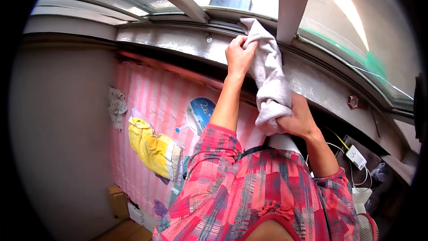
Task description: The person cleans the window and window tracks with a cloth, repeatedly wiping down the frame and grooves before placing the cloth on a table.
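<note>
A pale grey towel [269, 71] hangs bunched lengthwise between my two hands, in front of the window sill. My left hand [240, 56] grips it near its upper end, fingers curled into the cloth. Lower down, my right hand [298, 117] is closed round the towel's other end, its fingertips partly hidden by the folds. The towel's top reaches over the window track [223, 27], and its middle passes across the sill [174, 40]; whether it touches either one I cannot tell.
Below on the left is a pink striped bed sheet [156, 89] bearing a yellow folded cloth [154, 149] and a blue round fan [201, 112]. A white power strip [355, 157] with cables lies at the right. Window frame posts [295, 6] rise ahead.
</note>
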Motion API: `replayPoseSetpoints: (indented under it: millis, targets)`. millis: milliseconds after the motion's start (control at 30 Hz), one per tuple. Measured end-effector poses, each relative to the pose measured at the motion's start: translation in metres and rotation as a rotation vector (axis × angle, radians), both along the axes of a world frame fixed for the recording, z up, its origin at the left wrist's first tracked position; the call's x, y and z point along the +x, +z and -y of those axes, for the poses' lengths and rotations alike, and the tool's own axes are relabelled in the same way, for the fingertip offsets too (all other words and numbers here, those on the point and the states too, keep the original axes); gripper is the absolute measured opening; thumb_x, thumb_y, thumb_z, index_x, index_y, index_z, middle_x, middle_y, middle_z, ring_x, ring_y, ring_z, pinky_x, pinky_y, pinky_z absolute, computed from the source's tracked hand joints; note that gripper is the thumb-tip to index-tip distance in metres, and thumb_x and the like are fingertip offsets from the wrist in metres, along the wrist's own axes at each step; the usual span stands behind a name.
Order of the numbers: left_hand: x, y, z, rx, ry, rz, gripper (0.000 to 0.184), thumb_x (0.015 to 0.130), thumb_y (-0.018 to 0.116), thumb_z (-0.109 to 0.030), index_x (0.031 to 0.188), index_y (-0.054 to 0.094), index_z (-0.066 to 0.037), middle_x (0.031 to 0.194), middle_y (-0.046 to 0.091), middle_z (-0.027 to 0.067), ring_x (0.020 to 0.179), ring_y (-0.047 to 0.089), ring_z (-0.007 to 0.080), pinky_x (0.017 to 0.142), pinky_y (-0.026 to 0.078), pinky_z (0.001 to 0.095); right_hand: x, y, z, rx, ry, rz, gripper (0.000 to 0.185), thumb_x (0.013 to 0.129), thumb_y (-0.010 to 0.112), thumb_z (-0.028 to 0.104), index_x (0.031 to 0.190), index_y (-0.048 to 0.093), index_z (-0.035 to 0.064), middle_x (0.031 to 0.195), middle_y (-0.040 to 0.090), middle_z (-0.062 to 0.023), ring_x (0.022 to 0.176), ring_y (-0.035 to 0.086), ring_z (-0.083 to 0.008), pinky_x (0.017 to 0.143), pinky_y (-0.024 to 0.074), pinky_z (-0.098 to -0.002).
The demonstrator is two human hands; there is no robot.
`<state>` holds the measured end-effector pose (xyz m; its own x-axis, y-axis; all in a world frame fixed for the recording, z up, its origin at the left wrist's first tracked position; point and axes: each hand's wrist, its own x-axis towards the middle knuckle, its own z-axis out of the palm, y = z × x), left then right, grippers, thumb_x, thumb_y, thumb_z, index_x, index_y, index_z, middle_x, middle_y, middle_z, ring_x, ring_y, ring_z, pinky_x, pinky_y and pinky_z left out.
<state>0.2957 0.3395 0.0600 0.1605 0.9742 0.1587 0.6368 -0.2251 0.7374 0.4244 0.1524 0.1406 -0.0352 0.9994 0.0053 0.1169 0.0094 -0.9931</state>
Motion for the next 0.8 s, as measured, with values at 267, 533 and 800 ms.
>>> replayPoseSetpoints:
  millis: [267, 533, 800]
  targets:
    - [-0.056, 0.066, 0.043, -0.144, -0.516, 0.916, 0.039, 0.069, 0.064, -0.024, 0.093, 0.062, 0.007, 0.137, 0.043, 0.0223, 0.12, 0.047, 0.0296, 0.1, 0.036, 0.0389, 0.021, 0.004, -0.008, 0.065, -0.169, 0.058, 0.048, 0.061, 0.068, 0.008, 0.108, 0.057, 0.0028, 0.091, 0.064, -0.0134, 0.083, 0.065, -0.0267, 0.077, 0.0494, -0.0337]
    - [-0.05, 0.061, 0.095, -0.445, -0.504, 0.76, 0.043, 0.063, 0.08, -0.002, 0.098, 0.056, 0.0, 0.107, 0.061, 0.0131, 0.098, 0.059, 0.0177, 0.083, 0.049, 0.0276, -0.014, -0.043, -0.012, -0.142, -0.062, -0.228, 0.057, 0.063, 0.075, 0.016, 0.115, 0.055, 0.0031, 0.094, 0.064, -0.0079, 0.086, 0.061, -0.0141, 0.079, 0.0479, -0.0289]
    - [0.006, 0.045, 0.014, 0.07, -0.165, 0.268, 0.015, 0.08, 0.071, -0.014, 0.088, 0.071, -0.002, 0.081, 0.064, 0.0022, 0.062, 0.052, 0.0072, 0.056, 0.043, 0.0234, 0.001, -0.075, -0.004, -0.255, 0.031, -0.512, 0.046, 0.063, 0.069, 0.007, 0.108, 0.061, 0.0027, 0.096, 0.064, -0.0022, 0.089, 0.057, -0.0093, 0.082, 0.047, -0.0279]
